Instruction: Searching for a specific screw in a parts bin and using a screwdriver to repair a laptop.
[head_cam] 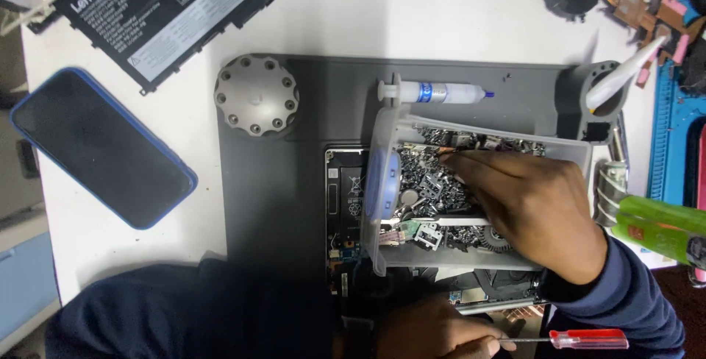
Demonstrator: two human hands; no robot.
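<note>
While right hand digs, fingers bunched: clear parts tub beside syringe.
Parts: likely light, sharp; pinch singly.
Left hand: pinching red screwdriver.

Just the one head-worn cam here, pointing pretty much straight down from close up at the white bench, with the grey mat filling the middle of the shot and the wearer's own dark sleeve creeping in along the bottom edge.
</note>
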